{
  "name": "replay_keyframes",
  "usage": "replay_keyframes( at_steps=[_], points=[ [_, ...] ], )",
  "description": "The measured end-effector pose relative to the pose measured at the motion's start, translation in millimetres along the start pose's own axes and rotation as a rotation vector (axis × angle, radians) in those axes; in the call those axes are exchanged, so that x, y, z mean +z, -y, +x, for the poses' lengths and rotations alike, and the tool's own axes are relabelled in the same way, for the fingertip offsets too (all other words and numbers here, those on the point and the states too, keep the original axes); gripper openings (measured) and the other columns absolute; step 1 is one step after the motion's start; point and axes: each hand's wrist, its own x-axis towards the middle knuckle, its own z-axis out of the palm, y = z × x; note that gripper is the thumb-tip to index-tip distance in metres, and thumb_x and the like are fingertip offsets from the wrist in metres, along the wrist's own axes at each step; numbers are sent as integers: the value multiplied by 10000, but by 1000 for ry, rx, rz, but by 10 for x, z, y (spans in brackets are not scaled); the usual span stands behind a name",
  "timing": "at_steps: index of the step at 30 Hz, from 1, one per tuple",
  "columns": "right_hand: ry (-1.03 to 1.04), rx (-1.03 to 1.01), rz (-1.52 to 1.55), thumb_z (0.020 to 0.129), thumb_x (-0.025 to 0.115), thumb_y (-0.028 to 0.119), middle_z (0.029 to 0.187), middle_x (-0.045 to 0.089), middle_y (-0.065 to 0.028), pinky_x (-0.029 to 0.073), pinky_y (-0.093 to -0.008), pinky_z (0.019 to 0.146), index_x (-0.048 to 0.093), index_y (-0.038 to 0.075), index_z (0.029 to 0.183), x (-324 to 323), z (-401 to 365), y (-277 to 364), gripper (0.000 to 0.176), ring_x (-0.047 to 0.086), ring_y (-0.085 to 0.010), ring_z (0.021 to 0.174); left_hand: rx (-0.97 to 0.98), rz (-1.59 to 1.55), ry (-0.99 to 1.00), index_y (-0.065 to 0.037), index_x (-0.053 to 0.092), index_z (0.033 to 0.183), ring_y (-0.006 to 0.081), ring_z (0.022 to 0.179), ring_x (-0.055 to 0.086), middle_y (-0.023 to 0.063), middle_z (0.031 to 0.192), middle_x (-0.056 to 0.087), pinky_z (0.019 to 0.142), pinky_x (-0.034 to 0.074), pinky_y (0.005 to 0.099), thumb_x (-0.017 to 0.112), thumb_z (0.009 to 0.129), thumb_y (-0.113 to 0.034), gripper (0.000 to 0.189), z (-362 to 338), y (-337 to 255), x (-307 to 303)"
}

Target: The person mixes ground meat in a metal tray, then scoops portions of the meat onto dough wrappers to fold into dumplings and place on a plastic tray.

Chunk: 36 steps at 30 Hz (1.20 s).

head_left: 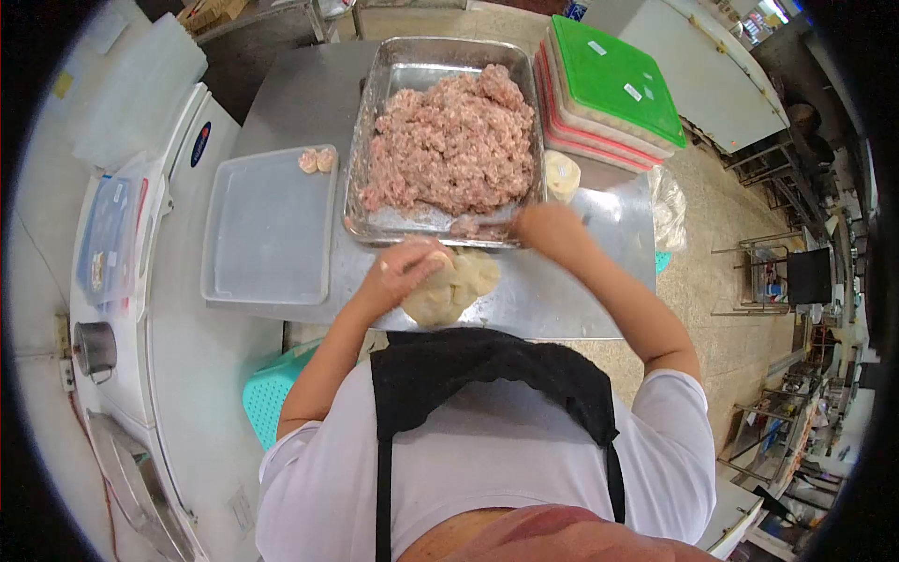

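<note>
My left hand (405, 266) is closed at the front of the metal tray (354, 178), its fingers bent round a pale dough wrapper that is mostly hidden. Right under it, a loose pile of dough wrappers (448, 298) lies at the table's front edge. At the tray's near right corner, my right hand (551, 230) is closed on a thin filling spatula (496, 227), partly blurred. A small lump of meat sits at the spatula's tip, over the tray's near rim. Ground meat filling (454, 145) is heaped in the tray.
To the left, a translucent plastic tray (267, 234) holds a couple of filled dumplings (317, 160) in its far right corner. Stacked boxes with a green lid (618, 80) stand at the right. A round wrapper stack (562, 176) sits beside the metal tray.
</note>
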Motion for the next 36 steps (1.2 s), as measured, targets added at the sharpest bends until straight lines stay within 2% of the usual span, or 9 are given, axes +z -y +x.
replay_keyframes(
  at_steps=[10, 13, 15, 17, 19, 23, 25, 30, 36],
  points=[
    [8, 116, -26, 724, 595, 129, 655, 657, -129, 520, -405, 533, 687, 80, 676, -225, -167, 46, 115, 671, -276, 618, 77, 316, 205, -59, 636, 1149, 284, 993, 595, 121, 1120, 626, 894, 460, 366, 501, 922, -178, 290, 41, -285, -159],
    [88, 77, 21, 732, 603, 148, 678, 661, -144, 530, -405, 564, 692, 72, 684, -253, -147, 265, 127, 679, -289, 659, -139, 32, 84, -23, 617, 1151, 247, 987, 619, 117, 1131, 634, 880, 485, 355, 503, 926, -156, 285, 46, -162, -181],
    [128, 158, 132, 742, 605, 170, 701, 668, -144, 533, -414, 570, 696, 63, 690, -329, -44, 11, 150, 680, -307, 678, -302, -840, -14, 11, 595, 1164, 258, 1068, 599, 144, 1183, 612, 925, 486, 389, 524, 935, -189, 313, 46, -105, -218],
    [163, 124, 64, 751, 603, 184, 714, 670, -143, 535, -427, 578, 700, 56, 717, -347, 91, -216, 164, 677, -322, 679, -329, -1109, -43, 21, 551, 1213, 300, 1094, 591, 190, 1188, 598, 944, 478, 426, 549, 934, -227, 374, 41, -41, -235],
    [111, 146, 82, 848, 587, 381, 708, 658, -164, 519, -459, 591, 698, 48, 764, 104, 156, -246, 361, 661, -335, 658, -423, -1426, -161, 21, 518, 1245, 272, 1042, 612, 160, 1149, 614, 911, 499, 372, 512, 960, -249, 393, 73, -340, -266],
    [107, -22, 188, 866, 566, 340, 710, 652, -171, 517, -458, 605, 699, 58, 843, -2, 72, 108, 312, 661, -342, 685, -196, -1154, 150, -8, 531, 1244, 228, 941, 623, 178, 1099, 615, 708, 548, 330, 524, 960, -310, 416, -2, -252, -506],
    [159, 21, 144, 878, 551, 314, 692, 650, -156, 520, -449, 596, 697, 70, 811, -225, 72, -37, 293, 665, -326, 692, -416, -813, -151, -31, 569, 1212, 221, 860, 613, 157, 1060, 630, 699, 519, 320, 546, 946, -220, 327, -12, -508, -444],
    [132, 89, 34, 769, 551, 94, 694, 651, -177, 534, -417, 566, 671, 35, 699, -177, -144, -45, 151, 672, -323, 663, 47, 703, -425, -57, 686, 1014, 278, 840, 621, 149, 1031, 615, 776, 476, 329, 585, 879, -125, 182, -62, -303, -750],
    [196, 77, 268, 864, 512, 216, 719, 652, -176, 527, -445, 621, 663, 33, 721, -221, 138, 198, 277, 662, -339, 702, -209, 95, -614, 17, 665, 994, 167, 839, 582, 93, 891, 645, 797, 444, 277, 600, 916, -198, 238, -209, -153, -954]
  ],
)
